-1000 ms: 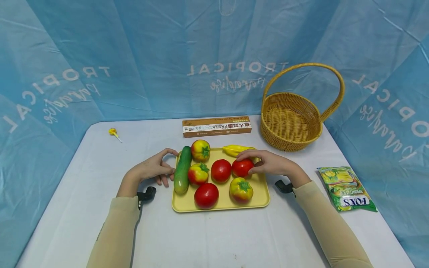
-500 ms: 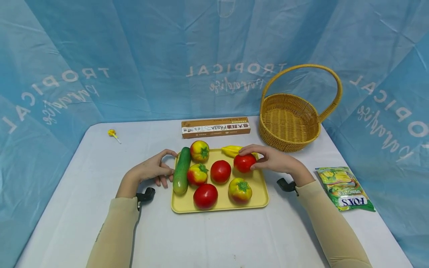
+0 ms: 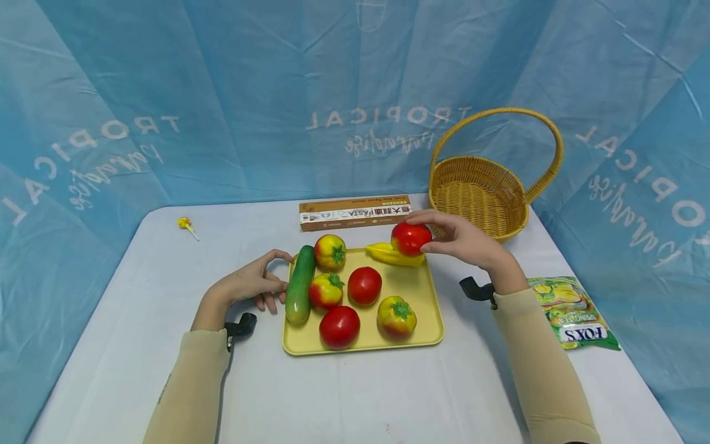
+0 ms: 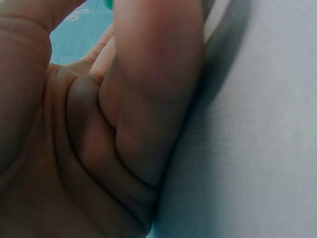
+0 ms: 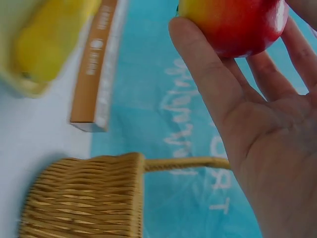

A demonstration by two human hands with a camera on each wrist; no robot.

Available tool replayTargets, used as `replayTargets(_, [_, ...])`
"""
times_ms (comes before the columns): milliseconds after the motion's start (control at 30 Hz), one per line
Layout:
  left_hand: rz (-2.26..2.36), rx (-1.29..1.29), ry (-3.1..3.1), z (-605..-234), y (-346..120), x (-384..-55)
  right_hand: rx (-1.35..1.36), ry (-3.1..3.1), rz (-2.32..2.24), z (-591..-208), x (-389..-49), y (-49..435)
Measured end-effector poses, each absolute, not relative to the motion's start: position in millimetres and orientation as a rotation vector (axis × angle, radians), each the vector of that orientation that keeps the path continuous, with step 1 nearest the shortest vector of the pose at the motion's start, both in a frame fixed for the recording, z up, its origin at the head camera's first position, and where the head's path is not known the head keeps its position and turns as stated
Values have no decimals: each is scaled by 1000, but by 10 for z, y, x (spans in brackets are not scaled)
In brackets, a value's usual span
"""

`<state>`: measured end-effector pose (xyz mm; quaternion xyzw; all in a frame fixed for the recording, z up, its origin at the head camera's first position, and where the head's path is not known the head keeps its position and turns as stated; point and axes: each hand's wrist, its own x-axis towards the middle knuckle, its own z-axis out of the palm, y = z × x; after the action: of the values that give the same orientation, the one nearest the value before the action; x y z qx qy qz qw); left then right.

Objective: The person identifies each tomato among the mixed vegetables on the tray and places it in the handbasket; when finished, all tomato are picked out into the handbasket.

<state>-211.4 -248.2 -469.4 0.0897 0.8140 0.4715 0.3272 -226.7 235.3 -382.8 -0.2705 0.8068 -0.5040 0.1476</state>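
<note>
In the head view my right hand (image 3: 463, 240) holds a red tomato (image 3: 410, 239) between thumb and fingers, raised over the back right of the yellow tray (image 3: 413, 342). The right wrist view shows the tomato's yellow side (image 5: 233, 25) and a bit of green at its edge. Below it lies a yellow banana (image 3: 396, 254). My left hand (image 3: 249, 283) rests beside the tray's left rim, fingertips at the rim next to a green cucumber (image 3: 300, 285). Its fingers (image 4: 153, 99) look loosely bent against the tablecloth; whether they grip the rim is hidden.
More tomatoes, red (image 3: 339, 327) and yellow-red (image 3: 396, 317), lie on the tray. Behind it are a pasta box (image 3: 355, 213) and, to the right, a wicker basket (image 3: 479, 197) with a tall handle. A green FOX'S bag (image 3: 574, 311) lies right, a lollipop (image 3: 186, 224) far left.
My right hand has lifted the tomato off the tray and moved it back, over the banana towards the basket. My left hand has stayed at the tray's left rim.
</note>
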Motion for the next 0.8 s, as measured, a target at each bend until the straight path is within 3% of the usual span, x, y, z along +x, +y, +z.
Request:
replayTargets(333, [1241, 227, 2122, -4716, -2471, -2109, -569, 2447, -1716, -3631, -2441, 2454])
replayTargets(800, [1235, 212, 2124, -4693, -2473, -2118, 3, 2594, -1850, -3962, -2701, 2758])
